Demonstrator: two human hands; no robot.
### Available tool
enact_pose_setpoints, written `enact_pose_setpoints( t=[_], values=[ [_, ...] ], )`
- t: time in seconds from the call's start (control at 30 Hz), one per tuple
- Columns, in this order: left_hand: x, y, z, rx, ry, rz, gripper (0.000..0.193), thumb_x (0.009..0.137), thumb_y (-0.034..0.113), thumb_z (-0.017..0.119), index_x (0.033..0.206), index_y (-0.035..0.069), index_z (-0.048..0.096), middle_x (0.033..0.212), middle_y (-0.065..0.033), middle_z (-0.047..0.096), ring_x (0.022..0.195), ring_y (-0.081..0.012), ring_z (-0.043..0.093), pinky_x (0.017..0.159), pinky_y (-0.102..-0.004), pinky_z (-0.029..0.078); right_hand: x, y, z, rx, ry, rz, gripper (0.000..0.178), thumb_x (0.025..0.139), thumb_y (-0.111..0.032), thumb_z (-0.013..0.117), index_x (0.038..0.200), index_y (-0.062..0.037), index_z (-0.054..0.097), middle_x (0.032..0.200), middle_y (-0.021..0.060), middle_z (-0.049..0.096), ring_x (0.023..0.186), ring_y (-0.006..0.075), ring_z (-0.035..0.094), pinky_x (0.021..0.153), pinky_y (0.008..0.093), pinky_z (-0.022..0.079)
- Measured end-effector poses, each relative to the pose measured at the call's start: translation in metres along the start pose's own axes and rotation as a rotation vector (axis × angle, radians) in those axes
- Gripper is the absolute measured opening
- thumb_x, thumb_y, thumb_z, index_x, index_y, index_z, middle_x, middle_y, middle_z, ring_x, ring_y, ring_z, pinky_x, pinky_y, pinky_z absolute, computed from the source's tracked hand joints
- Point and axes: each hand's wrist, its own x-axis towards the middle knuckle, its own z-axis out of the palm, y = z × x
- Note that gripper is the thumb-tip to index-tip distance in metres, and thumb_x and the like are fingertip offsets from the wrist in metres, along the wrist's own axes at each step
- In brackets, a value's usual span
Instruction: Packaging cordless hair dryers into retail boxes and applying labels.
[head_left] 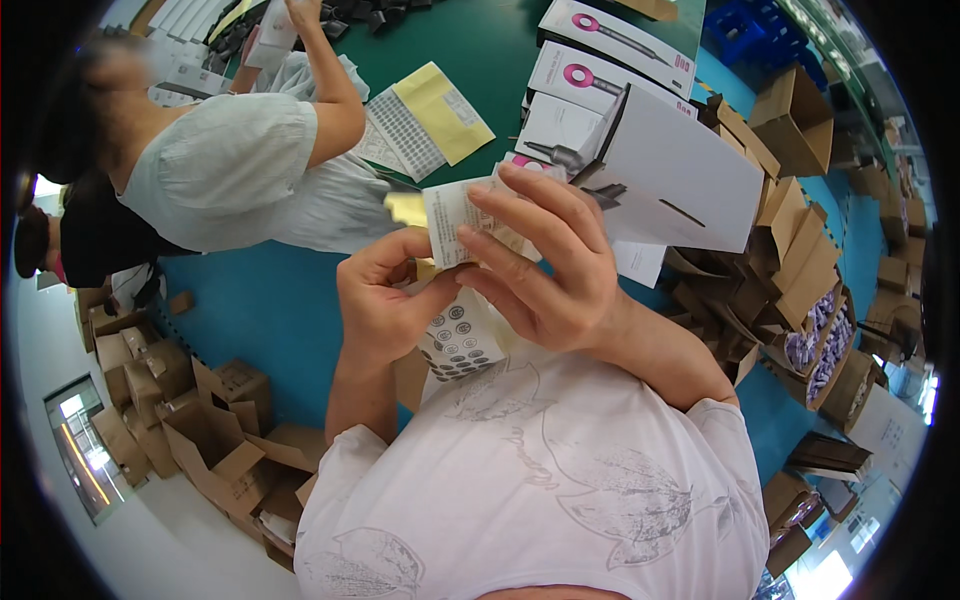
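Label sheet [450, 225], small, white and printed, is held up in front of the chest, between both hands, near the table edge. Lower left corner is pinched by the left hand [383, 300], thumb against bent index. Right side is gripped by the right hand [550, 255]: index and middle fingertips laid on the face, thumb tucked beneath, grip partly hidden. Sheet of round stickers [462, 335] is seen hanging just below the left hand; whether it is joined to the label sheet cannot be told. Yellow piece [407, 208] is seen sticking out behind.

Step in hand, as judged: label sheet being separated or folded at its edge. Next move seems to call for a steady left pinch and a light, flat pull by the right fingertips; thin paper could be creased or torn if forced.

Room: right side is tight. White box [690, 180] is stood open just beyond the right hand, its edge close to the fingers; packaged boxes [615, 50] are stacked behind. Far left is taken up by a co-worker [240, 160]. More swing is offered over the blue floor [265, 310], left of the left forearm. Ahead, the green table [460, 40] is partly covered by a yellow-and-white sheet [440, 110].
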Motion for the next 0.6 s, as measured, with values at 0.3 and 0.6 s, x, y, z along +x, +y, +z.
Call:
enact_pose_setpoints(
  t=[0.3,0.6],
  values=[
    [0.006,-0.003,0.004,-0.194,0.154,-0.064,0.022,0.079,-0.012,0.076,0.093,-0.001,0.063,0.092,-0.0115,0.072,0.079,-0.0119,0.070,0.068,-0.0227,0.057,-0.016,0.009,0.006,0.094,-0.087,0.071,0.036,0.080,-0.013,0.080,0.110,0.0014,0.068,0.112,0.0159,0.069,0.106,0.0303,0.067,0.097,0.0472,0.050],
    [0.006,-0.005,0.006,-0.137,0.116,-0.022,0.028,0.080,-0.010,0.076,0.101,-0.001,0.059,0.095,-0.0117,0.071,0.082,-0.0109,0.069,0.071,-0.0226,0.057,-0.015,0.003,-0.001,0.193,-0.122,0.250,0.028,0.077,-0.006,0.080,0.103,-0.0028,0.071,0.096,0.0106,0.068,0.085,0.0264,0.064,0.079,0.0412,0.051]
  ],
)
